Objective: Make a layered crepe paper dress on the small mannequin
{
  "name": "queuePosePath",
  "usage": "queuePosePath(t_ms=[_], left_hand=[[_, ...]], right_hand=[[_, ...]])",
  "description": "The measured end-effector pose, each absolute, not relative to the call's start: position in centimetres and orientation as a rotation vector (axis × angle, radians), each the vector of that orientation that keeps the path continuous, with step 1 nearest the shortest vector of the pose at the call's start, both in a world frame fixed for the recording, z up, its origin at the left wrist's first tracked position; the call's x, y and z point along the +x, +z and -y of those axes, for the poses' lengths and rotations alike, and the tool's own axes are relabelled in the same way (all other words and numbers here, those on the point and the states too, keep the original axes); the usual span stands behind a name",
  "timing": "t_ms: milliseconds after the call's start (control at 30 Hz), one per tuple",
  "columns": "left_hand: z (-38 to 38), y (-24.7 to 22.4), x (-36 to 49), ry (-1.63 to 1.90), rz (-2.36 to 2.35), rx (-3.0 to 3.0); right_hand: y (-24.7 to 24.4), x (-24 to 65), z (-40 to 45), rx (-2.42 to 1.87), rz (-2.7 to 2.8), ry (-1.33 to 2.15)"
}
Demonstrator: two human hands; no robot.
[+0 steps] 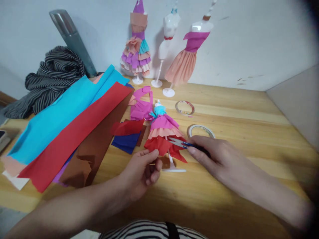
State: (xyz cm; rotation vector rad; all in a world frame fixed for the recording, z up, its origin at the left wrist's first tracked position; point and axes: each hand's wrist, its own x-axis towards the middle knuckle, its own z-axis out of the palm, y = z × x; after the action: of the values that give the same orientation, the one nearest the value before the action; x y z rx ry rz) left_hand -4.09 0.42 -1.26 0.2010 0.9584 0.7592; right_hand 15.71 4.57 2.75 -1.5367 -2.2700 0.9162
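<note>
A small mannequin wears a layered crepe paper dress with a blue top, then magenta, peach and red tiers. At its hem, my left hand pinches the edge of the red paper layer between thumb and fingers. My right hand is closed around a pair of scissors with blue on the handles. Their blades are parted and lie against the red layer on its right side. Below the skirt the white stand rests on the wooden table.
Long crepe paper sheets, blue and red among them, lie at left beside a striped cloth. Three mannequins, including a peach-skirted one, stand by the wall. Two tape rolls, one white, lie right; paper scraps lie left.
</note>
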Motion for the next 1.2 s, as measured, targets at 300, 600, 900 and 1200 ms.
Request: queuePosePath(t_ms=[300, 600, 900, 1200], left_hand=[[1.4, -2.0, -7.0, 0.578, -1.305, 0.588], [0.7, -3.2, -9.5, 0.678, -1.438, 1.757], [-5.6, 2.7, -8.3, 0.572, -0.844, 2.906], [-13.6, 1.6, -3.6, 0.367, -0.508, 3.218]], right_hand=[[0.7, 12.1, 5.5, -1.251, 0.632, 2.207], [-1.6, 8.4, 4.7, -1.123, 0.447, 2.165], [-3.0, 11.7, 1.9, -1.238, 0.687, 1.803], [-3.1, 14.4, -0.4, -1.274, 0.754, 1.633]])
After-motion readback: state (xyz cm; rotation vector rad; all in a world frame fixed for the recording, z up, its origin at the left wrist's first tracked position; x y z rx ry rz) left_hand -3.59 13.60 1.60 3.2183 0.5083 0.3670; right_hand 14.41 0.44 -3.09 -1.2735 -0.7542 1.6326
